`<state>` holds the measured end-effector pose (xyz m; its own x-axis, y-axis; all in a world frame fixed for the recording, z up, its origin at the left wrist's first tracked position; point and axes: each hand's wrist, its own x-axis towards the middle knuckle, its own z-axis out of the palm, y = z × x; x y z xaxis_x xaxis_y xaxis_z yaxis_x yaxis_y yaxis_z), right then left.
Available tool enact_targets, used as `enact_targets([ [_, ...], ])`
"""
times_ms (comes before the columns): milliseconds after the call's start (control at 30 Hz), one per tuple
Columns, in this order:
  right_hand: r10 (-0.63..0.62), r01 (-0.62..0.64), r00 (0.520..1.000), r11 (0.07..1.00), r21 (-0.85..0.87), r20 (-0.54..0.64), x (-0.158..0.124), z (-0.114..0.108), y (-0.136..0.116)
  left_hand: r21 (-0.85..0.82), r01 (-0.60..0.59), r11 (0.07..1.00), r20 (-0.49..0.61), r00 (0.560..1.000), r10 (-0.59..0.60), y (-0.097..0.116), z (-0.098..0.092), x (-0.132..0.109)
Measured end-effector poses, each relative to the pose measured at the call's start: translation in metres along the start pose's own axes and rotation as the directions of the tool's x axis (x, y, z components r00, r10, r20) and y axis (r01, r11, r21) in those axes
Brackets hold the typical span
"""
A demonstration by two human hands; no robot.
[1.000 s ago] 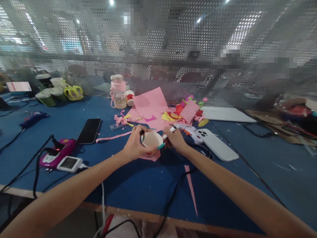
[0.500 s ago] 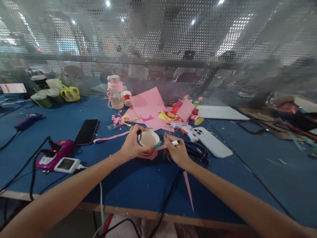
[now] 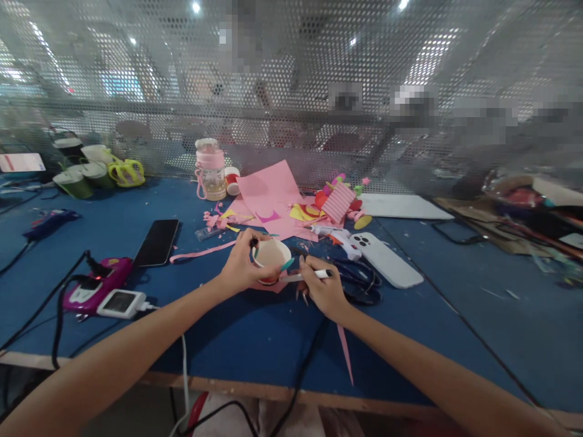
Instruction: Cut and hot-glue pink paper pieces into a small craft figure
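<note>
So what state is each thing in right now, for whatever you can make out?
Paper cup: mouth up, gripped by the left hand.
Marker: held in the right hand, pointing at the cup; contact unclear.
Black phone: flat, screen dark.
White phone: lying camera side up.
Bottle: upright, partly filled.
Power strip: plugged into, red light on.
Glue gun: on its side; heat can't be told.

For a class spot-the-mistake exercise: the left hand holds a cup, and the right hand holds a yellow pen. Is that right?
Not quite: the head view shows the right hand holding a white pen, not yellow. The left hand does hold a cup.
</note>
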<state>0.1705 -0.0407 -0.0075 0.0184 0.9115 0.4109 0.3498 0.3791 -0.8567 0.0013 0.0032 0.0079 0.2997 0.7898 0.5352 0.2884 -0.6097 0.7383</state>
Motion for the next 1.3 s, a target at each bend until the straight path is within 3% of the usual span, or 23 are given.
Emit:
enact_targets([
  [633, 0.084, -0.088, 0.994, 0.995, 0.049, 0.076, -0.001, 0.001, -0.004, -0.013, 0.022, 1.0, 0.007, 1.0, -0.022, 0.001, 0.0, -0.001],
  [933, 0.23, -0.226, 0.973, 0.966, 0.128, -0.023, 0.01, -0.001, 0.0, 0.022, 0.009, 1.0, -0.001, 1.0, -0.009, 0.001, -0.001, -0.001],
  [1300, 0.306, -0.301, 0.952, 0.938, 0.172, -0.001, 0.027, 0.001, 0.008, 0.011, 0.021, 1.0, 0.013, 1.0, -0.021, 0.0, -0.002, -0.001],
])
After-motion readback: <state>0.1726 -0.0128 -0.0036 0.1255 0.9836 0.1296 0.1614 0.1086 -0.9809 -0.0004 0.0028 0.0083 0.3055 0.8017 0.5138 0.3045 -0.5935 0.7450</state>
